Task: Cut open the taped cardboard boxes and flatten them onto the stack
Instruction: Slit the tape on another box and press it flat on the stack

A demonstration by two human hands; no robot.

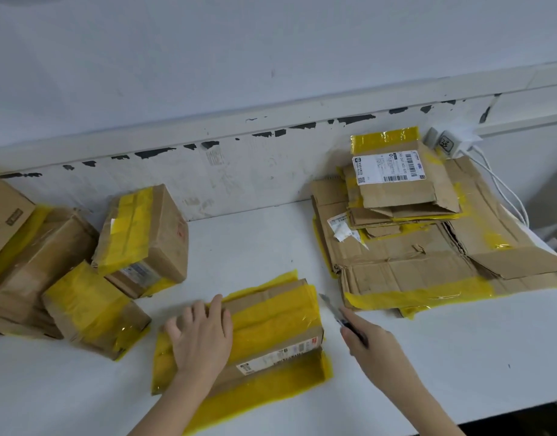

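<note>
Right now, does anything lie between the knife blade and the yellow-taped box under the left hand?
Nothing visible: bare white table separates the utility knife in the right hand from the yellow-taped cardboard box.

Shipping label [388, 169] print too blurred

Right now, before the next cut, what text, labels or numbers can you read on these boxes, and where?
Shipping label on the top piece of the flattened stack: barcodes and a number line, too blurred to quote.
Label on the box under the left hand: too small to read.
Label on the tilted box behind: blurred.
Torn label on the stack: unreadable.
</note>
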